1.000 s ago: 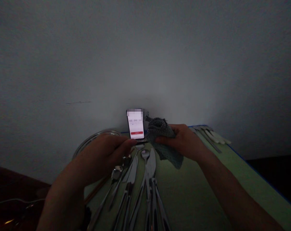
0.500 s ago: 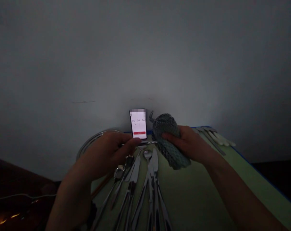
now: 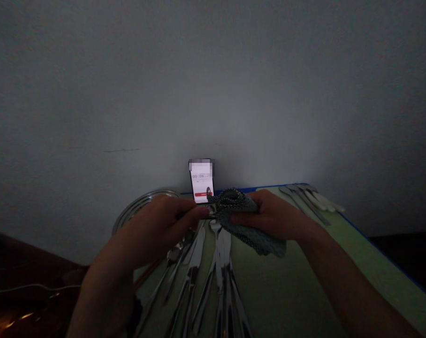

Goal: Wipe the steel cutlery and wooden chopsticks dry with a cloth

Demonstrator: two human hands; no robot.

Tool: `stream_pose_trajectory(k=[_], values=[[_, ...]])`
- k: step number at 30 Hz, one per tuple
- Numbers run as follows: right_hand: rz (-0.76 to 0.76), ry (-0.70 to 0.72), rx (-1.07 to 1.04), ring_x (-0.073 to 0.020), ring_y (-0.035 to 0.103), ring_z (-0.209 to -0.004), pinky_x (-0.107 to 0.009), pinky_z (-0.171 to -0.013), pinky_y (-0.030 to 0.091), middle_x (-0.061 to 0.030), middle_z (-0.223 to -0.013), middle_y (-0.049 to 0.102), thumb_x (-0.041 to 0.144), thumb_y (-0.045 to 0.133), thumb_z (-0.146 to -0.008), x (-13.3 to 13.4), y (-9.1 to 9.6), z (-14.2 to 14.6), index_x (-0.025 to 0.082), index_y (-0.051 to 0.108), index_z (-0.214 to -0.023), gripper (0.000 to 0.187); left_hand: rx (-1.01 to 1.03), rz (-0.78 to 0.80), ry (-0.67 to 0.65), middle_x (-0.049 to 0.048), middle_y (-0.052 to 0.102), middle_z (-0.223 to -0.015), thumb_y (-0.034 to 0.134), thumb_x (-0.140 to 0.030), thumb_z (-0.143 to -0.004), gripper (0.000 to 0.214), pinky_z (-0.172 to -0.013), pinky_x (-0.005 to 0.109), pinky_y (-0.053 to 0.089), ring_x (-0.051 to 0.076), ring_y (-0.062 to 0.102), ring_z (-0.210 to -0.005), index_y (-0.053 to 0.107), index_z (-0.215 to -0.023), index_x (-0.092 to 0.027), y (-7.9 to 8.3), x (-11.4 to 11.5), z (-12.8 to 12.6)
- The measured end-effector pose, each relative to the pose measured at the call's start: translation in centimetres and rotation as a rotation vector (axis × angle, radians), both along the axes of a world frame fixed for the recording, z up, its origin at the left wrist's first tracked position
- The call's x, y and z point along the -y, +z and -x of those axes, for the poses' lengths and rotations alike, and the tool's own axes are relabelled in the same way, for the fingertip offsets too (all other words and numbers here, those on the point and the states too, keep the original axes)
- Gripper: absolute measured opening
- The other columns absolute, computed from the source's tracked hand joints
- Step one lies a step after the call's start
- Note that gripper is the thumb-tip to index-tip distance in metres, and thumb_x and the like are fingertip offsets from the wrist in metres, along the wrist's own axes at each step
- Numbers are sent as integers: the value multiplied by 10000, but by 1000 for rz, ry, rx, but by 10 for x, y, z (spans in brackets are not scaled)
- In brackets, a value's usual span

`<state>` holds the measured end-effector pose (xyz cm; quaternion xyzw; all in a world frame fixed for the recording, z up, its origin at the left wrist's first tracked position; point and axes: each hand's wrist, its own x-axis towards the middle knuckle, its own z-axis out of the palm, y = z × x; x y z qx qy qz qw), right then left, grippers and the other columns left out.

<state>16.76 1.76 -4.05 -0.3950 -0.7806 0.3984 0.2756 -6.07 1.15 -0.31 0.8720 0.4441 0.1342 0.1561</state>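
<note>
Spanning 4 to 7 o'clock: green surface (image 3: 286,291), cutlery pile (image 3: 220,263) at 6, second group (image 3: 316,199) at 3–4. Right hand (image 3: 272,213) at 4 grips grey cloth (image 3: 248,233) at 5; left hand (image 3: 179,213) at 7 pinches metal utensil (image 3: 212,211) at 6. Looks mid-wipe; can't tell which pieces are done or left. Utensil's end buried in cloth, type unclear; pile handles cropped.

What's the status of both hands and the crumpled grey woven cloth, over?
Left hand: gripping slim shiny metal utensil, mostly hidden. Right hand: holding cloth at utensil's end. Bright-screened rectangular phone behind, partly blocked by cloth.
</note>
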Motion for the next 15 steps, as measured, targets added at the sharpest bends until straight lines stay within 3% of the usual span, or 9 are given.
stream_pose_trajectory(k=[9, 15], values=[[4, -133, 42, -68, 402, -493, -192, -452, 319, 47, -562, 506, 457, 602, -743, 7, 6, 1, 164, 619, -650, 308, -33, -20, -12, -21, 517, -526, 320, -382, -904, 421, -493, 224, 297, 91, 453, -479, 533, -615, -162, 1, 6, -16], [-9, -103, 42, -74, 438, -506, -194, -479, 350, 45, -590, 556, 430, 605, -747, 7, 9, 4, 181, 646, -708, 255, -10, 17, -28, -24, 533, -540, 351, -353, -905, 394, -515, 217, 309, 89, 474, -504, 560, -631, -161, -2, 5, -18]])
